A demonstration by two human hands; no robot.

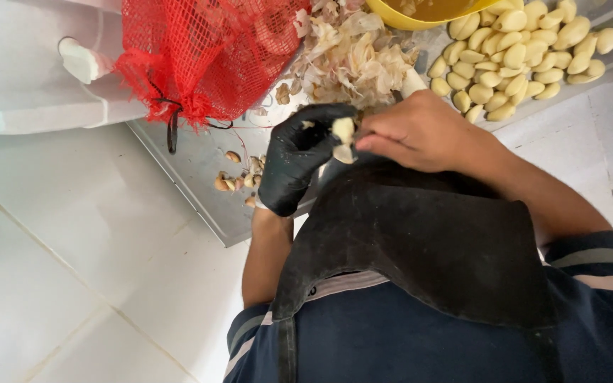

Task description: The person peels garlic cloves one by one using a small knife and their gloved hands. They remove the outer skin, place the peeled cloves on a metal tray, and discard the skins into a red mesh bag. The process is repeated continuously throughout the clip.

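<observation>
My left hand (296,163), in a black glove, pinches a pale garlic clove (343,132) over the near edge of a metal tray (200,170). My bare right hand (420,131) meets it from the right, fingertips at the clove, with a white knife handle (411,81) sticking up behind the knuckles. The blade is hidden. A heap of papery garlic skins (352,57) lies just beyond both hands. A pile of peeled cloves (519,57) fills the tray's right end.
A red mesh bag (207,53) sits at the tray's left end beside a white container (30,71). A yellow bowl (420,13) stands at the far edge. Small brown garlic bits (239,177) lie near the left wrist. White tiles surround the tray; a black apron (427,241) covers my front.
</observation>
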